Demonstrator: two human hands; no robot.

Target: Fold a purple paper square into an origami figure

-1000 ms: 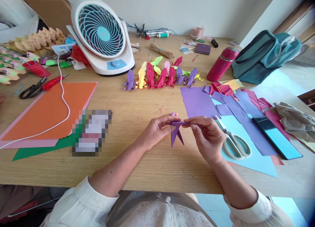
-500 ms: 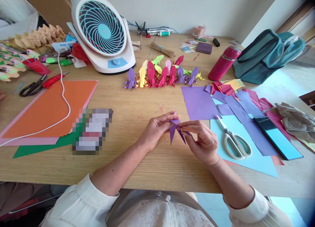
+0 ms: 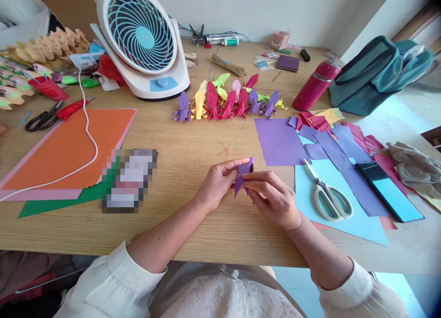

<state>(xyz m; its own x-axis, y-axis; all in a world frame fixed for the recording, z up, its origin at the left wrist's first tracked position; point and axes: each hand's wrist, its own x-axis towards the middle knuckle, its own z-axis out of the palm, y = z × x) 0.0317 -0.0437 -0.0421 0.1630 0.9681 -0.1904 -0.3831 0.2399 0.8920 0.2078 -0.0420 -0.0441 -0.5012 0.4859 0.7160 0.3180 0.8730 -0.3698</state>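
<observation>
A small folded purple paper piece (image 3: 244, 169) is held between my two hands above the table. My left hand (image 3: 219, 182) pinches its left side, with the index finger stretched along the top. On the right, my right hand (image 3: 274, 196) grips the paper's lower right part with thumb and fingers. Pointed flaps hang below the fingers, and a narrow folded tip stands up at the top. Beyond my hands stands a row of folded paper figures (image 3: 228, 105) in purple, yellow, red and green.
Scissors (image 3: 331, 199) lie on light blue paper (image 3: 361, 230) at the right, beside a dark phone (image 3: 387, 191) and purple sheets (image 3: 280, 142). Orange paper (image 3: 72, 148) and a blurred phone (image 3: 129, 182) are at the left. Farther back are a fan (image 3: 143, 37), a red bottle (image 3: 317, 86) and a teal bag (image 3: 365, 79).
My right hand has shifted slightly left, closer to my left hand. The purple piece has turned, so its narrow tip now shows more at the top and its lower flaps sit differently.
</observation>
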